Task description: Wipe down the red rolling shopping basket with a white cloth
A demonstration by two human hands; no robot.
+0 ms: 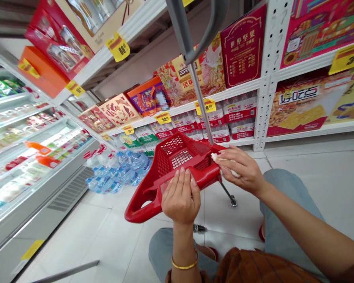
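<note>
Perforations cover the walls of the red basket (177, 157), which lies tipped on its side over the floor tiles. A grey handle pole (201, 102) runs up from the basket's far side. Behind the basket, shelves (242, 86) carry shrink-wrapped bottle packs (238, 112) with red labels, with gift boxes above them. One dark red box (243, 47) reads 世界坚果. Yellow price tags beyond the basket read 58 (164, 117) and 88 (118, 48). The left hand (181, 196), a gold bangle (184, 265) at its wrist, curls its fingers over the basket's near rim, gripping it. The right hand (243, 171), at the basket's right edge, has its fingers closed round a white cloth (216, 158) pressed to the rim.
</note>
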